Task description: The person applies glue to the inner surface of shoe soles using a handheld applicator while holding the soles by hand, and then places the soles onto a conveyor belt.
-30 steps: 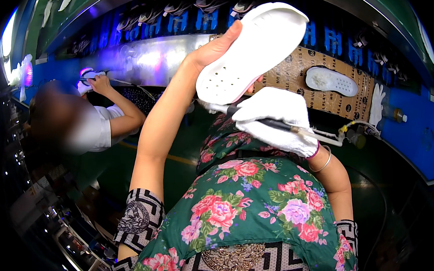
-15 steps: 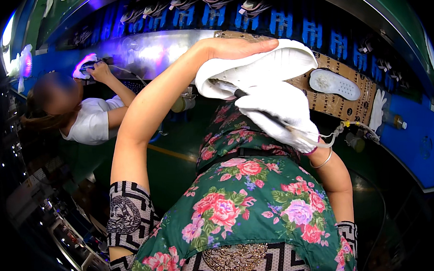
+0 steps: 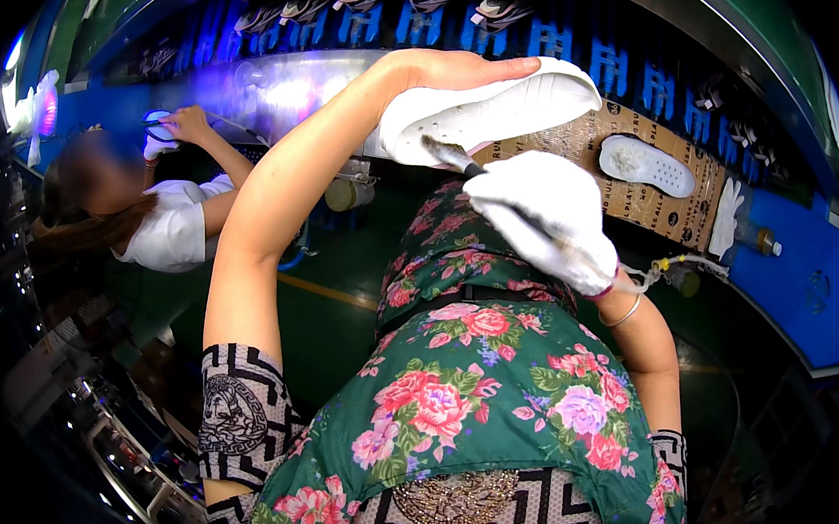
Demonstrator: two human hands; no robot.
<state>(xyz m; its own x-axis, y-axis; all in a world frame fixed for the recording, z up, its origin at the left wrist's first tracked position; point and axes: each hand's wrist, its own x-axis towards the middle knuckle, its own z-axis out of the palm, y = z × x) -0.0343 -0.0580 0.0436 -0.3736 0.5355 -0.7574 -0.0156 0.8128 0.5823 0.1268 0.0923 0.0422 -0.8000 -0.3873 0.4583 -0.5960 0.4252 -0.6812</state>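
Note:
A white shoe sole (image 3: pixel 554 97) with a raised rim hangs tilted above the bench, its hollow inside facing me. My bare left hand (image 3: pixel 462 68) is closed along its far edge, the thumb lying on the rim. In a white glove, my right hand (image 3: pixel 548 207) is closed round a brush (image 3: pixel 451 155) with a dark ferrule. The bristles meet the near side wall of the sole, toward its left end. A thin hose (image 3: pixel 651 273) runs by my right wrist. Another white sole (image 3: pixel 648 165) lies on the cardboard to the right.
Printed brown cardboard (image 3: pixel 667 215) covers part of the bench. A white glove (image 3: pixel 727 218) and a small bottle (image 3: pixel 765 242) are at its right. Shoes on blue racks (image 3: pixel 481 40) line the far side. At left, a co-worker (image 3: pixel 177 223) holds something blue-rimmed.
The sole has tilted and shifted slightly away, showing more of its near side. The brush has moved from inside the sole to its near wall. The co-worker's hands have shifted.

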